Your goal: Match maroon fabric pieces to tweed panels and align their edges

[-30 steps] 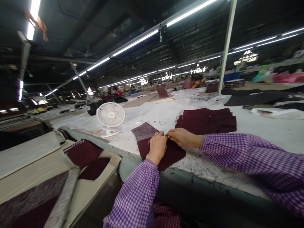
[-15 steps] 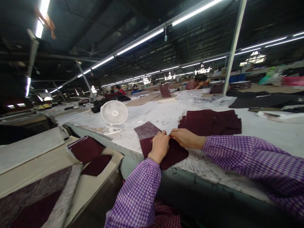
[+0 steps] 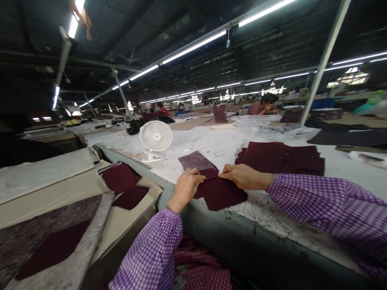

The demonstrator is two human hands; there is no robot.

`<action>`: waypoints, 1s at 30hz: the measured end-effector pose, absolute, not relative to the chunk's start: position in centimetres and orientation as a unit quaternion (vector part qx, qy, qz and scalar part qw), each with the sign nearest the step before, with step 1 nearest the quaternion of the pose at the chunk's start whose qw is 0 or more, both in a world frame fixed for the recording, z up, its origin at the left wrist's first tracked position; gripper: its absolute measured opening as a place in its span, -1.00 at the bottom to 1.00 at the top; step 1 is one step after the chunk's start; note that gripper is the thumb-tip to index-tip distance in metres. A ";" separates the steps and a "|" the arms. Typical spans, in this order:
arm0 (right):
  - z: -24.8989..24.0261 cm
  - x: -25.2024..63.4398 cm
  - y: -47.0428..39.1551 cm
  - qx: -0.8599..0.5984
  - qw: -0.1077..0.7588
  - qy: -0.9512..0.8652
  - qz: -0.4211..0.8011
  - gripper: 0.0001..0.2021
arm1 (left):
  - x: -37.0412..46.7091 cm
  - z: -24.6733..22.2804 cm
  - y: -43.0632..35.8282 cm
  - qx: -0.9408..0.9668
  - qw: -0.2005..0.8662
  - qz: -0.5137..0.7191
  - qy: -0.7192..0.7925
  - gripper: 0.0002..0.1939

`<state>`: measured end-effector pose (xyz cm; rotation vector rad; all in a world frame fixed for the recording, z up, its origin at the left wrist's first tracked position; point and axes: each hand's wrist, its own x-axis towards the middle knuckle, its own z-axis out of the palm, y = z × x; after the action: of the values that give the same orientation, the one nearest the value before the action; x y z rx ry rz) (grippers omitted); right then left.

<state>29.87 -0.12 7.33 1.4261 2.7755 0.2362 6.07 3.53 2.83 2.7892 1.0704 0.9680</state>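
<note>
Apparently pinches maroon fabric by its far edge in both hands; looks light, soft and easily creased, best taken near that edge's ends, against the desk.

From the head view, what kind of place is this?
Probably a garment workshop: stacked maroon fabric pieces, a long paper-covered worktable and rows of fluorescent tube lights show it.
</note>
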 end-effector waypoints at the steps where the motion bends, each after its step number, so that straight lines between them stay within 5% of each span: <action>1: 7.5 29.6 -0.2 0.459 0.026 0.884 0.084 -0.58 | 6.0 2.7 3.5 0.886 0.007 0.315 0.339 -0.75; 21: 10.5 24.3 0.2 0.393 0.239 0.872 0.167 -0.28 | 4.6 2.0 4.7 0.834 0.199 0.413 0.306 -0.81; 25: 10.0 24.6 0.5 0.403 0.208 0.876 0.162 -0.35 | 4.0 2.1 4.5 0.818 0.236 0.422 0.313 -0.76; 30: 9.5 27.1 1.6 0.485 0.059 0.871 0.047 -0.45 | 3.5 2.7 2.5 0.841 0.205 0.377 0.329 -0.60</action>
<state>27.10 1.64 9.55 1.4694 2.6396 0.1411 3.46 2.46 2.71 2.3450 0.9170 1.0518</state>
